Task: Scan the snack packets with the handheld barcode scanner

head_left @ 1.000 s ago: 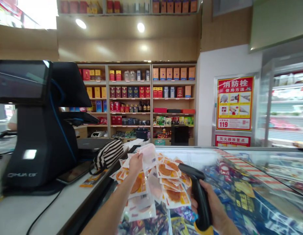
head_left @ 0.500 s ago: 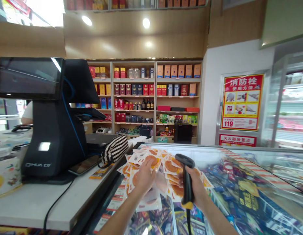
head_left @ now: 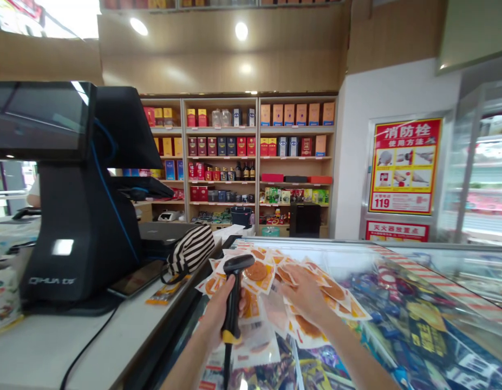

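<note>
My left hand (head_left: 219,311) is wrapped round the grip of a black barcode scanner (head_left: 232,303) with a yellow base and a cable hanging down. The scanner stands upright over the left part of a spread of snack packets (head_left: 256,272), clear-and-white packs with round orange-brown pieces inside. My right hand (head_left: 305,292) lies on the right part of the spread, its fingers stretched over the packets and touching them. The fingertips are partly lost among the packs. Below lies the glass top (head_left: 336,260) of a freezer chest.
A black checkout terminal (head_left: 72,227) stands on the white counter (head_left: 96,341) to my left. Near it lie a phone (head_left: 139,279), a small orange packet (head_left: 163,292) and a striped pouch (head_left: 190,249). Shelves of boxes (head_left: 222,147) line the back wall.
The scanner has passed from my right hand to my left. My right hand has come down on the right-hand packets, and my left hand has left the packets it was touching.
</note>
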